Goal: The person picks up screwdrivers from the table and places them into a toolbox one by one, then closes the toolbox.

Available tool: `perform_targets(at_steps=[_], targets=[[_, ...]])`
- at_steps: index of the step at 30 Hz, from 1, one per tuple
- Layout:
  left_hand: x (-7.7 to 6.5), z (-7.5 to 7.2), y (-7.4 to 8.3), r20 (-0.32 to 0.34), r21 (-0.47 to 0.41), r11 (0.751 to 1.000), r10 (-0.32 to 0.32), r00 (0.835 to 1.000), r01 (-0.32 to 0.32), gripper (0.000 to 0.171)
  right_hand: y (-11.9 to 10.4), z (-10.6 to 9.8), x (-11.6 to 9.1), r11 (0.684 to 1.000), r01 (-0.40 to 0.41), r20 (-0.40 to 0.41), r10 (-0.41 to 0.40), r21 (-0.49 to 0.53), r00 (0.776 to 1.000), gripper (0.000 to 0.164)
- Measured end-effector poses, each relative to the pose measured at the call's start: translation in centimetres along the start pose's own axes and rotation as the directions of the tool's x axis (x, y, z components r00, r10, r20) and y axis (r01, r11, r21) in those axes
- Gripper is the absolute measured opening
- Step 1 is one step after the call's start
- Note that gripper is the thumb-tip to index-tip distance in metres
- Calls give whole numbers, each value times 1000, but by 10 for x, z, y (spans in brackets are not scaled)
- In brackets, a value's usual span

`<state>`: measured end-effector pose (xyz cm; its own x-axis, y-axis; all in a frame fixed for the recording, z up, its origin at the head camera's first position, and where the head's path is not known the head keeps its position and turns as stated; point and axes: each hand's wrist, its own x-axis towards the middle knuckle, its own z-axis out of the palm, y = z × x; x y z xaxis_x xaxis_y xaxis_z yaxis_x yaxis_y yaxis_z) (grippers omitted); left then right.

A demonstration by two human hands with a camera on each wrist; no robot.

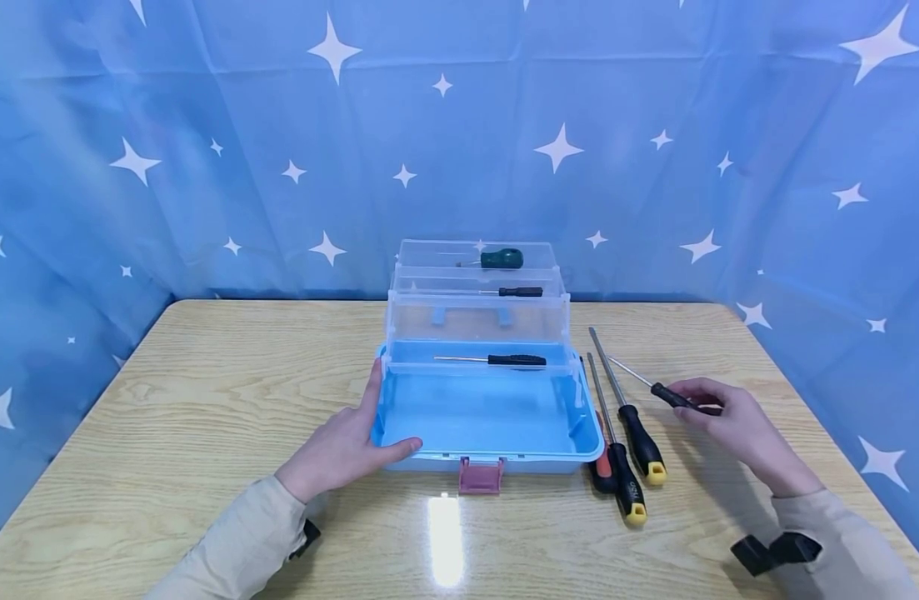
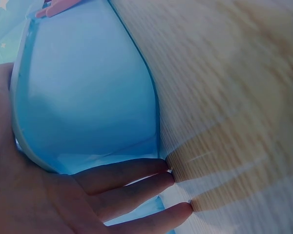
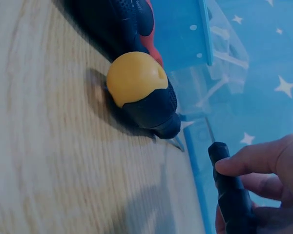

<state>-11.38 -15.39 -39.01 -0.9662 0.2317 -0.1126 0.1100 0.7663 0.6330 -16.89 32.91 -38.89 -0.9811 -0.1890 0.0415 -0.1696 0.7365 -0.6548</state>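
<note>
My left hand steadies the left side of an open light-blue toolbox, thumb over its front rim; in the left wrist view its other fingers lie straight along the outer wall. To the right of the box, my right hand pinches a thin screwdriver by its black handle, shaft pointing away to the left, above the table. Beside the box lie two large black-and-yellow screwdrivers and a red-and-black-handled one, partly hidden.
Raised clear trays at the box's back hold a green-handled screwdriver and two slim black-handled screwdrivers. A pink latch hangs at the front. Behind the wooden table hangs a blue star-patterned cloth.
</note>
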Motion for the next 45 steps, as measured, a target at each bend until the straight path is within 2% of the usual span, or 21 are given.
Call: perform_targets(at_steps=[21,33,45], targets=[[-1,0,2,6,-17,1000,-13,1000,14,116,-20,-4,8,997,1,40,-4,79,999,32],[0,0,2,1,-9,1000,-7,1000,7,116,-31,-3,8,991,42,21,-45,128,999,32],[0,0,2,13,-27,1000,-11,1000,11,116,-40,-2,11,990,56,19,-59,132,998,32]])
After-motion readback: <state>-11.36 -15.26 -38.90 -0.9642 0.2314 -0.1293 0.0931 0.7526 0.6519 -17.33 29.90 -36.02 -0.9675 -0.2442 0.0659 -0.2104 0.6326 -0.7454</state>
